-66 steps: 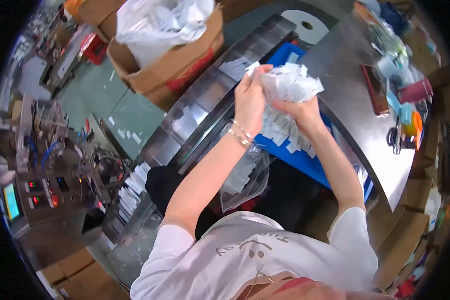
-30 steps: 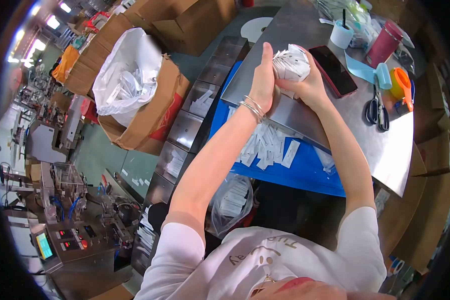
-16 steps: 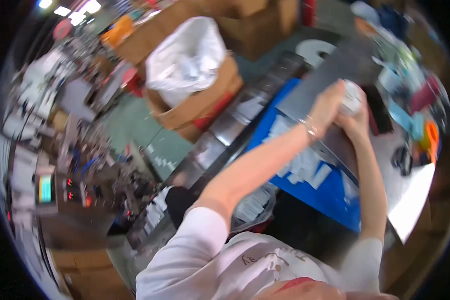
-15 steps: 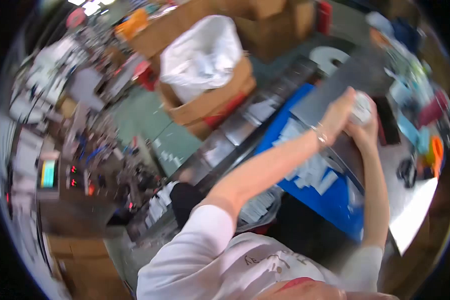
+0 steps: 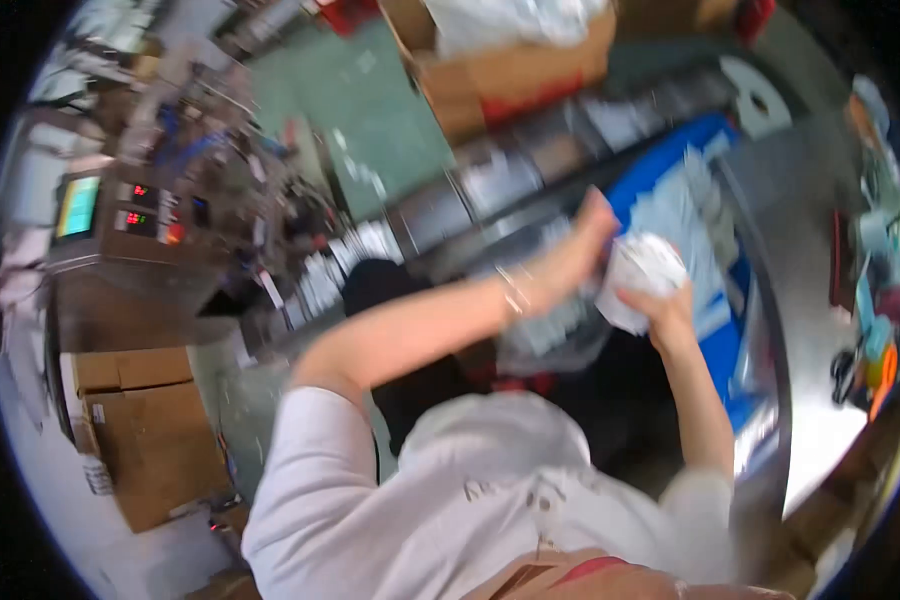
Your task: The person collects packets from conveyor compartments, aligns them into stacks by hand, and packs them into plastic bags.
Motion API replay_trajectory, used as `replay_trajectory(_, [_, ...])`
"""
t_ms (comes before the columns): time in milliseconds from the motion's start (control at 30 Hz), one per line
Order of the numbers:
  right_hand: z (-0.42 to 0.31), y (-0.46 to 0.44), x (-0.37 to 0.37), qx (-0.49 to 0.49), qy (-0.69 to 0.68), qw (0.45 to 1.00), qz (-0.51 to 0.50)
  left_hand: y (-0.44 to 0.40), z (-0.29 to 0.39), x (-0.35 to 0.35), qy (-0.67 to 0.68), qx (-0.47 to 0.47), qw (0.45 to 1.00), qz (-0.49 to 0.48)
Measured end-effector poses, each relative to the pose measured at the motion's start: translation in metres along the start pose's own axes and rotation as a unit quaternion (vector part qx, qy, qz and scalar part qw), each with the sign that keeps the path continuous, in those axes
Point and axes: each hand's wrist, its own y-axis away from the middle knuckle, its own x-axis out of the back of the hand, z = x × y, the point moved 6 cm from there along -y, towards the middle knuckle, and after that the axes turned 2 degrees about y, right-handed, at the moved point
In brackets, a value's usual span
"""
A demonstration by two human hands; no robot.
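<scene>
My right hand (image 5: 668,312) is closed around a bundle of white packets (image 5: 642,272), its thumb pressed on the near side. Motion blur hides the bundle's detail. My left hand (image 5: 575,248) is just left of the bundle, fingers stretched out and flat, holding nothing that I can see. Whether its palm touches the bundle I cannot tell. Under and beyond my hands lies a blue tray (image 5: 722,385) with loose white packets (image 5: 685,225) in it. A clear plastic bag (image 5: 560,345) with white pieces inside sits below my left hand.
A metal conveyor with compartments (image 5: 500,185) runs diagonally in front. A steel table (image 5: 785,200) stands at the right, with black scissors (image 5: 843,375) and an orange-handled tool (image 5: 882,385). At the left are a machine with a lit screen (image 5: 78,205) and a cardboard box (image 5: 155,440).
Both hands have come from over the steel table leftward and closer to my body, with the white bundle. My left hand has come off the bundle and straightened. The view has turned.
</scene>
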Motion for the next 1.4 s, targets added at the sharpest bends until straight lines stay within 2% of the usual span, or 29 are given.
replay_trajectory(33, [0.022, 0.007, -0.005, -0.028, 0.037, 0.999, -0.008, 0.023, 0.023, 0.03, -0.315, -0.097, 0.943, 0.048])
replay_trajectory(67, [0.04, 0.018, -0.011, -0.082, 0.029, 0.996, -0.031, 0.016, 0.001, 0.079, -0.17, -0.03, 0.981, 0.088])
replay_trajectory(100, [0.057, 0.029, -0.012, -0.077, 0.067, 0.993, -0.057, 0.031, -0.006, 0.114, -0.012, 0.005, 0.979, 0.206])
replay_trajectory(200, [0.111, 0.054, -0.007, -0.233, 0.14, 0.958, -0.091, 0.062, -0.018, 0.193, -0.125, -0.008, 0.94, 0.317])
replay_trajectory(267, [0.131, 0.054, -0.009, -0.261, 0.168, 0.948, -0.077, 0.067, -0.043, 0.208, -0.078, 0.054, 0.949, 0.299])
replay_trajectory(333, [0.149, 0.045, -0.014, -0.313, 0.236, 0.918, -0.054, 0.06, -0.062, 0.214, -0.062, 0.078, 0.957, 0.271])
replay_trajectory(400, [0.183, 0.024, -0.015, -0.32, 0.281, 0.904, -0.043, 0.048, -0.076, 0.214, -0.041, 0.102, 0.963, 0.245])
replay_trajectory(467, [0.199, -0.001, -0.035, -0.262, 0.383, 0.883, -0.076, 0.031, -0.075, 0.21, -0.069, 0.07, 0.975, 0.198])
replay_trajectory(500, [0.196, -0.011, -0.047, -0.282, 0.433, 0.849, -0.104, 0.025, -0.072, 0.211, -0.062, 0.057, 0.977, 0.194])
replay_trajectory(533, [0.206, -0.02, -0.051, -0.284, 0.438, 0.846, -0.107, 0.022, -0.07, 0.214, -0.056, 0.056, 0.977, 0.196])
replay_trajectory(600, [0.234, -0.038, -0.046, -0.214, 0.625, 0.742, -0.114, 0.018, -0.067, 0.221, -0.039, 0.051, 0.978, 0.2])
replay_trajectory(633, [0.255, -0.042, -0.039, -0.217, 0.631, 0.736, -0.117, 0.018, -0.065, 0.223, -0.02, 0.054, 0.975, 0.216])
replay_trajectory(700, [0.296, -0.048, -0.015, -0.19, 0.633, 0.746, -0.076, 0.016, -0.054, 0.216, 0.017, 0.034, 0.978, 0.204])
replay_trajectory(767, [0.29, -0.052, -0.02, -0.159, 0.639, 0.75, -0.064, 0.015, -0.04, 0.209, 0.051, 0.009, 0.982, 0.182])
replay_trajectory(867, [0.292, -0.052, -0.019, -0.202, 0.636, 0.744, -0.032, 0.016, -0.034, 0.215, 0.076, 0.008, 0.979, 0.191])
replay_trajectory(1000, [0.275, -0.046, -0.019, -0.185, 0.632, 0.752, -0.017, 0.009, -0.028, 0.224, 0.099, 0.0, 0.976, 0.194])
replay_trajectory(1067, [0.258, -0.033, -0.021, -0.143, 0.651, 0.744, -0.049, 0.005, -0.03, 0.225, 0.175, 0.003, 0.96, 0.22])
replay_trajectory(1133, [0.219, -0.022, -0.026, -0.09, 0.65, 0.745, -0.118, 0.002, -0.033, 0.217, 0.2, 0.017, 0.958, 0.206])
replay_trajectory(1200, [0.161, -0.024, -0.039, -0.312, 0.527, 0.769, -0.185, -0.002, -0.036, 0.21, 0.204, 0.03, 0.96, 0.19])
replay_trajectory(1267, [0.114, -0.051, -0.045, -0.286, 0.409, 0.846, -0.188, -0.006, -0.042, 0.207, 0.201, 0.043, 0.959, 0.196])
replay_trajectory(1333, [0.065, -0.113, -0.043, -0.231, 0.29, 0.928, -0.031, -0.011, -0.045, 0.206, 0.188, 0.042, 0.963, 0.189])
replay_trajectory(1400, [0.036, -0.194, -0.024, -0.045, 0.376, 0.926, -0.003, -0.016, -0.052, 0.205, 0.178, 0.07, 0.966, 0.176])
